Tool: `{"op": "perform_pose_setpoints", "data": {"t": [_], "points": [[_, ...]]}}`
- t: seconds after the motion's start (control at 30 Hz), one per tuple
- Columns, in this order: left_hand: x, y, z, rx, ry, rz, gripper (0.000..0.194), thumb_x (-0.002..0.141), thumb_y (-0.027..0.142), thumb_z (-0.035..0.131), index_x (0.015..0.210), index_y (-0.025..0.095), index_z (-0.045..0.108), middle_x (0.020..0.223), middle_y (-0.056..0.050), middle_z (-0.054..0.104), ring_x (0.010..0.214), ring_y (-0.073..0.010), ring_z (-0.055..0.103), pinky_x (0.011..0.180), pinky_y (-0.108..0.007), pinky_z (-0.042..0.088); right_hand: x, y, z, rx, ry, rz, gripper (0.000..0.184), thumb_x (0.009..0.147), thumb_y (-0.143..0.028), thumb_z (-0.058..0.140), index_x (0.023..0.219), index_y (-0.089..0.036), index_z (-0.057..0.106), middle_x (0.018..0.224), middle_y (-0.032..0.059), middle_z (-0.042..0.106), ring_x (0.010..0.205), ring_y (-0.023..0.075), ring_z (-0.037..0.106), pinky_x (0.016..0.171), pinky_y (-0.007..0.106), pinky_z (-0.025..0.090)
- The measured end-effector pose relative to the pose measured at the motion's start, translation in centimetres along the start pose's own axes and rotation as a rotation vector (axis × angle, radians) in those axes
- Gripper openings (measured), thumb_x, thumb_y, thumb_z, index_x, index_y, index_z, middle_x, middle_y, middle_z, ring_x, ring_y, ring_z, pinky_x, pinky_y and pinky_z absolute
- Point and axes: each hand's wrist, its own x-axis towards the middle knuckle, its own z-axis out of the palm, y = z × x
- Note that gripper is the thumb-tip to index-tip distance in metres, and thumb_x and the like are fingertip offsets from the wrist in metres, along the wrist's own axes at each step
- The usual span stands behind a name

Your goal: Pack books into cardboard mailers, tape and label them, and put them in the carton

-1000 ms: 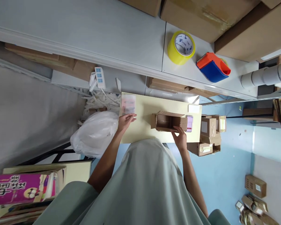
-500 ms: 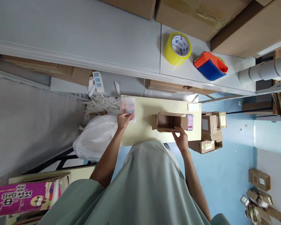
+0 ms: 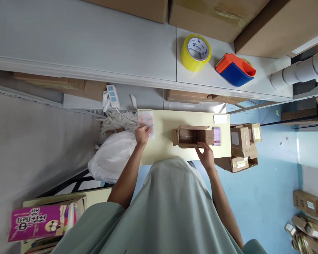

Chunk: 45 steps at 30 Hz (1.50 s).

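An open cardboard box stands on the narrow cream table, its inside facing me. My right hand grips the box's near wall, thumb outside and fingers at the rim. At the table's left end lies a thin, translucent sheet with pinkish print; whether it is a bag or a film I cannot tell. The fingers of my left hand are pinched together on its near part. Right of the box, a phone with a lit pinkish screen lies close to its flap.
A yellow tape roll and a red-and-blue tape dispenser sit on the grey shelf above. A white plastic bag bulges at the table's left. Cardboard boxes are stacked to the right. A power strip lies behind.
My left hand has shifted slightly away from me, further over the printed sheet. My right hand stays on the box. The whole view has shifted a little.
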Motion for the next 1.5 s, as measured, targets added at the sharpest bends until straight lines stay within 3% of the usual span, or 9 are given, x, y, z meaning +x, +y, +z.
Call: {"op": "perform_pose_setpoints", "data": {"t": [0.13, 0.3, 0.5, 0.73, 0.83, 0.93, 1.13, 1.3, 1.5], "points": [[-0.4, 1.4, 1.3, 0.413, 0.118, 0.194, 0.040, 0.095, 0.029, 0.068, 0.131, 0.013, 0.074, 0.139, -0.026, 0.072, 0.142, -0.0447, 0.060, 0.117, -0.052, 0.046, 0.2, 0.2, -0.2, -0.006, -0.022, 0.001, 0.037, 0.105, -0.050, 0.059, 0.123, -0.023, 0.078, 0.126, 0.0141, 0.078, 0.113, 0.0344, 0.076, 0.098, 0.051, 0.063], [-0.1, 2.0, 3.8, 0.548, 0.132, 0.178, 0.059, 0.085, 0.040, 0.083, 0.126, 0.001, 0.068, 0.147, -0.039, 0.055, 0.153, -0.0577, 0.037, 0.123, -0.063, 0.036, 0.4, 0.4, -0.2, -0.032, -0.043, -0.033, 0.035, 0.106, -0.046, 0.058, 0.126, -0.024, 0.077, 0.125, 0.0136, 0.079, 0.112, 0.0352, 0.076, 0.094, 0.050, 0.063], [1.1, 2.3, 5.3, 0.547, 0.143, 0.082, 0.049, 0.078, 0.028, 0.082, 0.119, 0.006, 0.066, 0.148, -0.041, 0.052, 0.146, -0.0585, 0.047, 0.115, -0.067, 0.045, 1.1, 1.3, -0.3, -0.012, -0.098, -0.048, 0.033, 0.106, -0.042, 0.057, 0.127, -0.026, 0.078, 0.122, 0.0121, 0.079, 0.109, 0.0344, 0.076, 0.091, 0.048, 0.064], [-0.5, 4.4, 2.8, 0.553, 0.164, 0.072, 0.033, 0.074, 0.019, 0.072, 0.106, 0.014, 0.072, 0.114, -0.029, 0.075, 0.128, -0.0488, 0.069, 0.111, -0.057, 0.051, 2.5, 3.2, -0.2, 0.077, -0.167, -0.096, 0.026, 0.104, -0.037, 0.063, 0.123, -0.027, 0.077, 0.120, 0.0110, 0.079, 0.106, 0.0323, 0.077, 0.091, 0.046, 0.065], [-2.5, 5.9, 1.0, 0.558, 0.228, 0.083, 0.036, 0.075, 0.021, 0.067, 0.110, 0.013, 0.074, 0.108, -0.025, 0.078, 0.122, -0.0465, 0.071, 0.111, -0.057, 0.051, 3.3, 4.1, -0.5, 0.168, -0.202, -0.120, 0.024, 0.103, -0.034, 0.064, 0.121, -0.025, 0.078, 0.118, 0.0114, 0.079, 0.104, 0.0321, 0.079, 0.092, 0.047, 0.065], [-5.7, 7.7, -0.1, 0.417, 0.259, 0.106, 0.038, 0.077, 0.024, 0.064, 0.113, 0.015, 0.075, 0.102, -0.014, 0.081, 0.109, -0.0360, 0.076, 0.101, -0.044, 0.059, 4.1, 4.3, -1.2, 0.337, -0.247, -0.108, 0.022, 0.102, -0.036, 0.066, 0.116, -0.025, 0.079, 0.118, 0.0104, 0.080, 0.102, 0.0305, 0.081, 0.094, 0.046, 0.066], [-14.5, 12.3, 2.0, -0.312, -0.075, 0.094, 0.051, 0.070, 0.031, 0.087, 0.119, 0.018, 0.078, 0.102, -0.006, 0.084, 0.095, -0.0228, 0.078, 0.083, -0.029, 0.062, 5.6, 1.4, -4.5, 0.793, -0.437, -0.012, 0.037, 0.097, -0.050, 0.075, 0.120, -0.021, 0.078, 0.125, 0.0096, 0.083, 0.118, 0.0279, 0.079, 0.106, 0.043, 0.065], [-19.2, 15.4, 6.5, -0.417, -0.246, 0.004, 0.056, 0.070, 0.029, 0.094, 0.124, 0.019, 0.079, 0.114, -0.009, 0.084, 0.103, -0.0245, 0.079, 0.088, -0.030, 0.063, 6.9, -0.7, -6.8, 1.082, -0.543, 0.069, 0.059, 0.085, -0.058, 0.088, 0.129, -0.020, 0.076, 0.128, 0.0095, 0.083, 0.124, 0.0300, 0.077, 0.109, 0.045, 0.065], [-20.2, 16.6, 10.2, -0.394, -0.378, -0.008, 0.064, 0.076, 0.034, 0.092, 0.135, 0.017, 0.075, 0.125, -0.014, 0.082, 0.119, -0.0326, 0.076, 0.095, -0.038, 0.063, 7.6, 0.3, -8.4, 1.153, -0.530, 0.178, 0.072, 0.075, -0.067, 0.093, 0.127, -0.020, 0.077, 0.117, 0.0073, 0.085, 0.112, 0.0306, 0.081, 0.092, 0.043, 0.072]]}}
